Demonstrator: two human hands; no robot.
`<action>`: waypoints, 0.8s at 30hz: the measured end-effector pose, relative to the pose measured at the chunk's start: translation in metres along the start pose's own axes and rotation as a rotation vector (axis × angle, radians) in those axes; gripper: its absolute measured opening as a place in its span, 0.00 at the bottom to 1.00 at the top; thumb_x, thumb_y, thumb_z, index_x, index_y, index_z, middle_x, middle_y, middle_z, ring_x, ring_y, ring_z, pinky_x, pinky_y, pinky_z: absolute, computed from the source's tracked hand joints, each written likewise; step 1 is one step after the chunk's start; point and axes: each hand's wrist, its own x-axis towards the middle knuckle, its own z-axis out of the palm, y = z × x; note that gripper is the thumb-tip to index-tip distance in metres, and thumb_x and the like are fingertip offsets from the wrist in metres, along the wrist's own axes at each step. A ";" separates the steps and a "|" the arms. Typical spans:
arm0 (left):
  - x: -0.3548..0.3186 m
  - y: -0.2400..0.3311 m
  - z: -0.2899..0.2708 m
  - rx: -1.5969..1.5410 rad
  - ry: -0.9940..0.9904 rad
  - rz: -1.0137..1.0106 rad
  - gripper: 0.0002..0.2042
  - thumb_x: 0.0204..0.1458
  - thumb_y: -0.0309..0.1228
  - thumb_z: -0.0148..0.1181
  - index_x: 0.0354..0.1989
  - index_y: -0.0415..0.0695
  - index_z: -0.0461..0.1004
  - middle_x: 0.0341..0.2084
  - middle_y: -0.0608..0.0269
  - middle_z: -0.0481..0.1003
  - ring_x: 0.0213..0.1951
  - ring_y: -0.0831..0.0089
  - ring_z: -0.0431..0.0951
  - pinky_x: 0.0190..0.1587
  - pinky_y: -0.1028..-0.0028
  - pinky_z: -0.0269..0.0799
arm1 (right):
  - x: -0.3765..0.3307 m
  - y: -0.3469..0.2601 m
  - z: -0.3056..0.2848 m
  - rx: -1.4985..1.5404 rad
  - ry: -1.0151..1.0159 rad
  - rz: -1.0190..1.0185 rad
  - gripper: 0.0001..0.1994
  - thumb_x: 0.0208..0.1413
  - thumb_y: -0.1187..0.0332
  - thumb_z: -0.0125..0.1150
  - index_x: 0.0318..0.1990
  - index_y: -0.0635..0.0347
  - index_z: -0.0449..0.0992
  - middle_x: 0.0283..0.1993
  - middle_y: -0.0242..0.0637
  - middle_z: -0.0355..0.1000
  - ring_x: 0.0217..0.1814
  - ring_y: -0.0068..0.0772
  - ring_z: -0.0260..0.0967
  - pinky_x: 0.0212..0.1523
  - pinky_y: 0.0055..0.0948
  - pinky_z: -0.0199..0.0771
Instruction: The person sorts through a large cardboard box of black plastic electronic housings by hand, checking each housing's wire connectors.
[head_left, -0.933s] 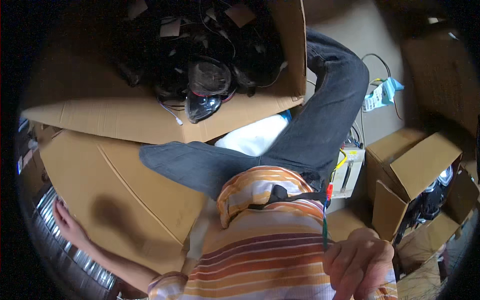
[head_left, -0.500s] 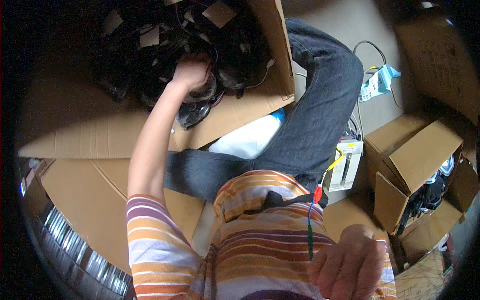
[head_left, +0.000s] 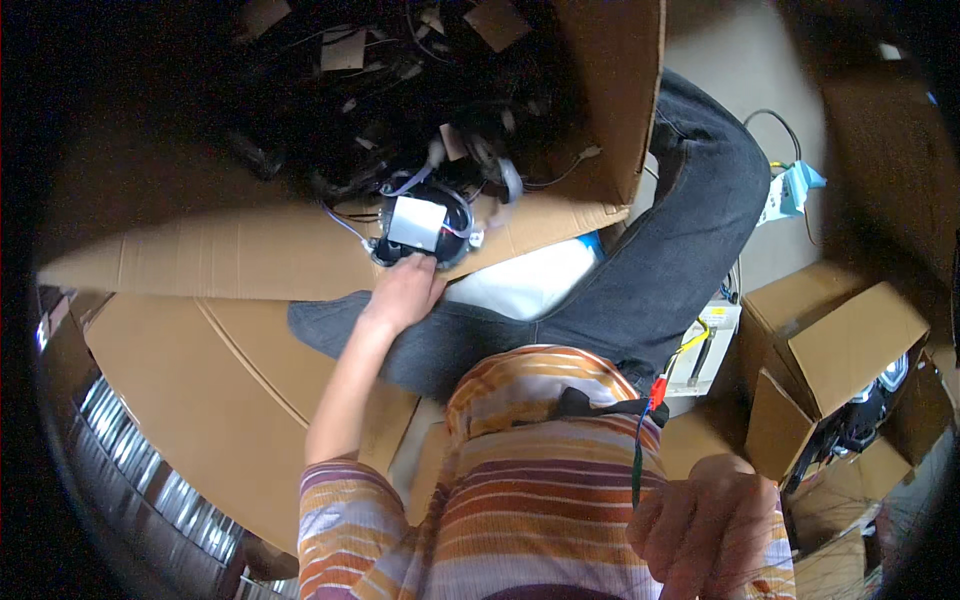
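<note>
Here it was: my left hand (head_left: 405,293) gripped the black round unit (head_left: 416,224) by its lower rim, white patch facing up, at eleven o'clock, above the six o'clock flap of the big carton (head_left: 625,105)! My right hand (head_left: 710,515), between four and five, was curled; whether it pinched the green lead (head_left: 637,475), I couldn't tell. The trick, I judged, was a firm rim hold, no pull on the loose wires (head_left: 412,182), a level, unhurried lift and nothing snagging that flap
</note>
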 end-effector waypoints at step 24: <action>0.026 0.011 -0.033 -0.458 0.175 0.279 0.07 0.44 0.28 0.44 0.28 0.38 0.65 0.20 0.54 0.68 0.28 0.63 0.69 0.36 0.67 0.63 | -0.047 0.012 -0.005 -0.378 0.655 0.428 0.04 0.46 0.77 0.46 0.31 0.69 0.63 0.31 0.44 0.65 0.33 0.29 0.63 0.35 0.24 0.62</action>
